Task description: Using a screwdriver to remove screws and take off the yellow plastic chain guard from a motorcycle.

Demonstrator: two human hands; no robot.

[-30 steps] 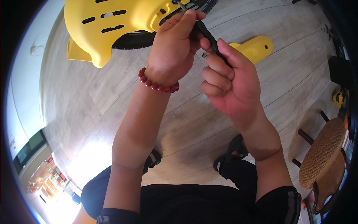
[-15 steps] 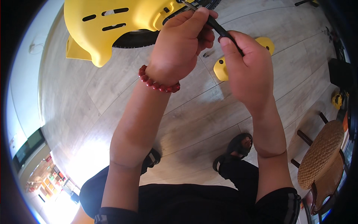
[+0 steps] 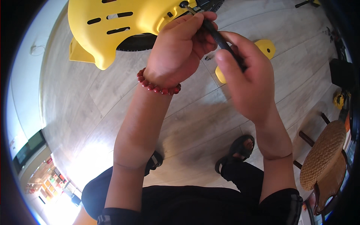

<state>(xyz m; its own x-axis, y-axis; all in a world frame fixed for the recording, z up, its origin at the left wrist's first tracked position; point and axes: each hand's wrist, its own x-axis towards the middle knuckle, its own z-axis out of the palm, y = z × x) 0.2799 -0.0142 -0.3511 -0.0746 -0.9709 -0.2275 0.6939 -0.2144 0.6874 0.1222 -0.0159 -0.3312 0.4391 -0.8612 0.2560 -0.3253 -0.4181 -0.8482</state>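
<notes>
A screwdriver (image 3: 222,42) with a black handle and metal shaft slants up and left, its tip at a dark round recess in a yellow plastic shell (image 3: 144,17). My left hand (image 3: 174,54), with a red bead bracelet (image 3: 154,88) on its wrist, is closed around the front of the screwdriver, thumb along it. Round the rear of the handle curl the fingers of my right hand (image 3: 251,84); its thumb lies loosely beside the handle. Under the shell a dark wheel-like part (image 3: 137,43) shows. My left fingertips are partly hidden.
Behind my right hand a small yellow piece (image 3: 267,48) with a hole lies on the wood-look floor (image 3: 202,123). A tiny metal part (image 3: 207,58) lies near it. To the right stands a chair with a woven seat (image 3: 324,155). My sandalled feet are below.
My right thumb has lifted and shifted along the handle, and that hand's grip has loosened. The shell appears slightly lower and further right. My left hand still holds the screwdriver's front.
</notes>
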